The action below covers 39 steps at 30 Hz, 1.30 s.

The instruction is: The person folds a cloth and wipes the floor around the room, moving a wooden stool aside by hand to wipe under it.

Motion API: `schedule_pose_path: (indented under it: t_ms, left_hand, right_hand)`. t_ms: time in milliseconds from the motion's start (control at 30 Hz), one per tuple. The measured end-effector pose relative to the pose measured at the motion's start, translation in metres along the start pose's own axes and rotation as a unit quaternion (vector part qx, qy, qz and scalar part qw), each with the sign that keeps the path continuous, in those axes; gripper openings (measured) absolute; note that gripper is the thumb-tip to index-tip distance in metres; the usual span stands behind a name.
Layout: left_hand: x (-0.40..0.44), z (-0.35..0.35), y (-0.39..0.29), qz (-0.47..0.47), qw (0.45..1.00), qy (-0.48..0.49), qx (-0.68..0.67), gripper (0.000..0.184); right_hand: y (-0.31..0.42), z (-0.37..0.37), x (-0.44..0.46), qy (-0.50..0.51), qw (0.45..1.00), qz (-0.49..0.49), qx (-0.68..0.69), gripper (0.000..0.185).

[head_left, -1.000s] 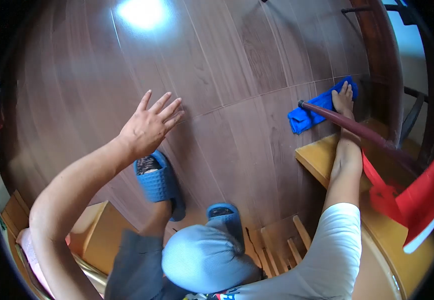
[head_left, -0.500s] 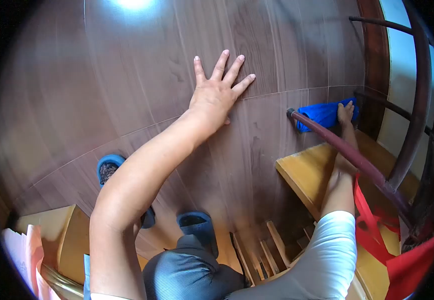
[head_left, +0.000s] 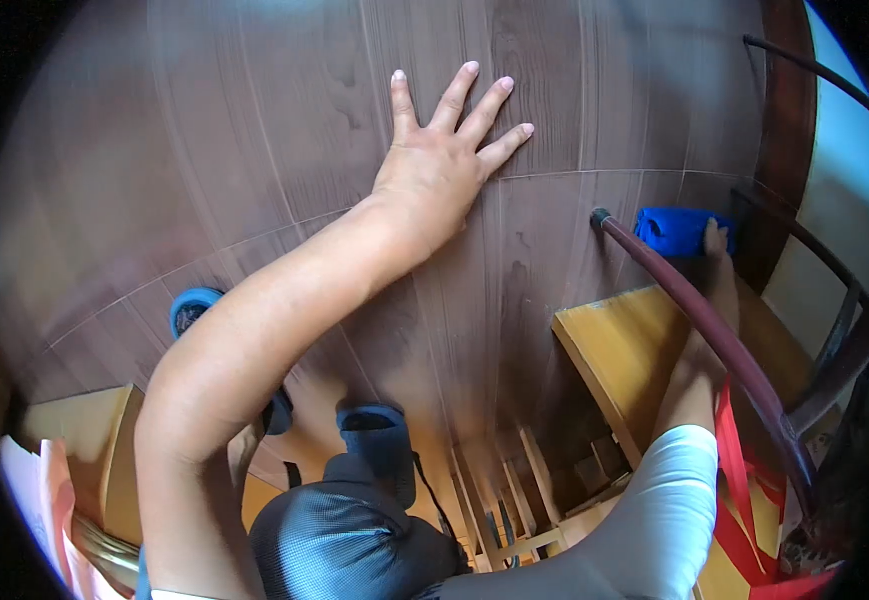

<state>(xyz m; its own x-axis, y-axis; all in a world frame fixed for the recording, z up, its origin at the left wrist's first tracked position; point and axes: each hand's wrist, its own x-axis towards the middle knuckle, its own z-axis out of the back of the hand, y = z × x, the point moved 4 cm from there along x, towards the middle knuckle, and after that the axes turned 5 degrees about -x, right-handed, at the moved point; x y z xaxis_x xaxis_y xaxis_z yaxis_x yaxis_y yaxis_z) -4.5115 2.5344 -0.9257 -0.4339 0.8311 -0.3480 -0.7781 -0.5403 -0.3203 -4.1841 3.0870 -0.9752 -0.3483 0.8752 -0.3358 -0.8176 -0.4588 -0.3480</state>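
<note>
One folded blue cloth (head_left: 667,230) lies on the floor (head_left: 305,110) at the upper right of the frame, its long axis nearly level, its right end toward a dark brown wooden upright (head_left: 791,130). A second ago it slanted up to the right; the left hand (head_left: 437,172), then left of centre, is now at upper centre, its fingers spread wide, holding nothing. Whether the fingers of the right hand (head_left: 718,240) grip the cloth's right end or just press it, I cannot tell. The floor is wood-grained; a round, dark-red tube (head_left: 700,300) slants nearby.
</note>
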Motion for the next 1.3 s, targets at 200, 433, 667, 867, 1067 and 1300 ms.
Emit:
schedule_pose_path:
  t_ms: [200,433,667,867,1067,1300]
  left_hand:
    - [0.001,-0.004,0.002,-0.003,0.999,-0.043,0.0,0.117]
    - [-0.001,0.003,0.001,-0.003,1.0,-0.026,0.015,0.115]
    - [-0.063,0.014,0.013,-0.121,0.992,0.034,0.004,0.078]
    - [-0.149,0.063,0.076,-0.194,0.965,0.13,0.123,0.051]
    - [-0.244,0.085,0.141,-0.065,0.985,0.11,0.117,0.051]
    - [-0.345,0.095,0.133,0.055,0.995,0.068,0.041,0.051]
  right_hand:
    - [0.028,0.001,-0.055,0.038,0.999,-0.029,-0.017,0.081]
    - [0.074,0.008,-0.123,0.085,0.993,-0.064,-0.06,0.083]
    - [0.171,0.025,-0.216,0.157,0.977,-0.09,-0.117,0.086]
    - [0.239,0.031,-0.29,0.217,0.958,-0.085,-0.168,0.088]
    - [0.32,0.041,-0.405,0.247,0.957,0.016,-0.151,0.086]
    - [0.334,0.015,-0.503,0.249,0.95,0.117,-0.145,0.095]
